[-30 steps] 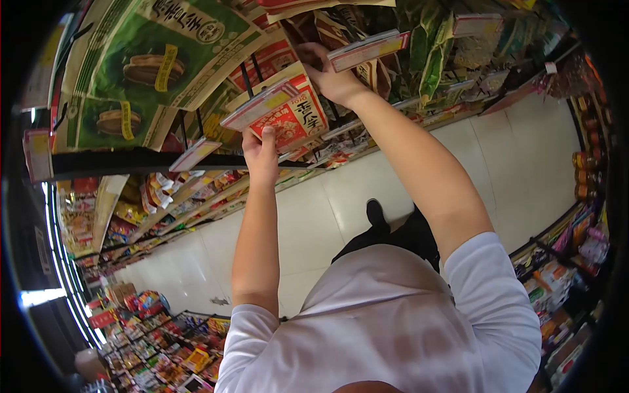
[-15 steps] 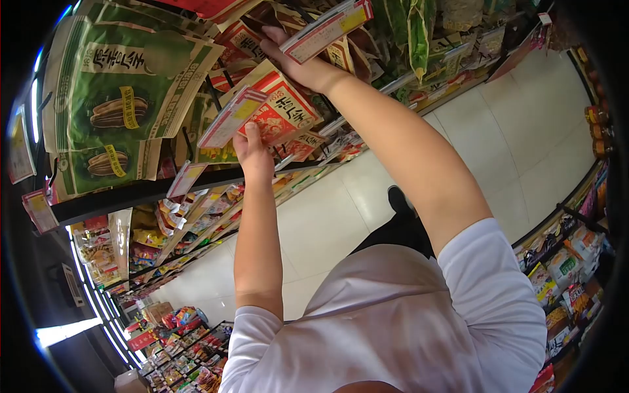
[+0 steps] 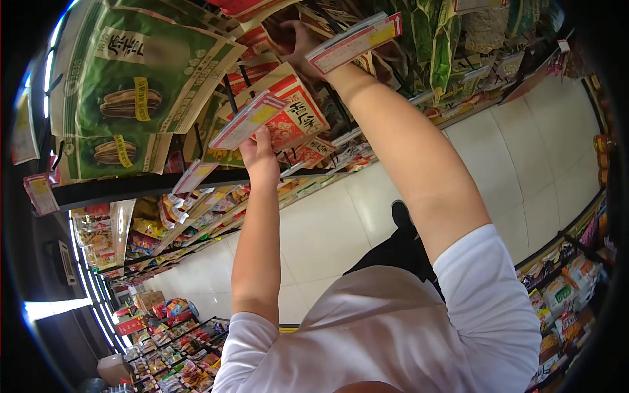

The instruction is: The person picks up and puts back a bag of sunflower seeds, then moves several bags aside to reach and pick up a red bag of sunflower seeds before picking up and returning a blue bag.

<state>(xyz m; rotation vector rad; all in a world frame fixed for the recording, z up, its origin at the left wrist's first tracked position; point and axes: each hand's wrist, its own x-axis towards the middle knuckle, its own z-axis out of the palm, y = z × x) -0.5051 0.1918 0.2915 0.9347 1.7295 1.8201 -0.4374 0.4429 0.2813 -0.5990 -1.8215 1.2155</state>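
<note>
On the rack in front of me hangs a red and cream bag of sunflower seeds (image 3: 298, 114). My left hand (image 3: 261, 162) is closed at its lower edge, thumb up beside a price tag (image 3: 249, 121) that covers part of the bag; the other fingers are mostly hidden. Farther up, my right hand (image 3: 303, 51) reaches among the hanging bags behind another price tag (image 3: 354, 44). Its fingers are bent but apart, with a gap between them. More red seed bags (image 3: 261, 40) hang next to those fingers. Big green seed bags (image 3: 131, 85) hang to the left.
Black hooks and a dark shelf rail (image 3: 118, 191) run below the bags. Green packets (image 3: 445, 52) hang at the upper right. Lower shelves hold snack packs (image 3: 147, 229). Pale floor tiles (image 3: 327, 209) lie beneath, with another stocked shelf (image 3: 563, 295) at right.
My right hand has shifted slightly right, its fingers now more bent. The view has turned a little, so the bags and tags appear farther right. My left hand stays at the red bag's edge.
</note>
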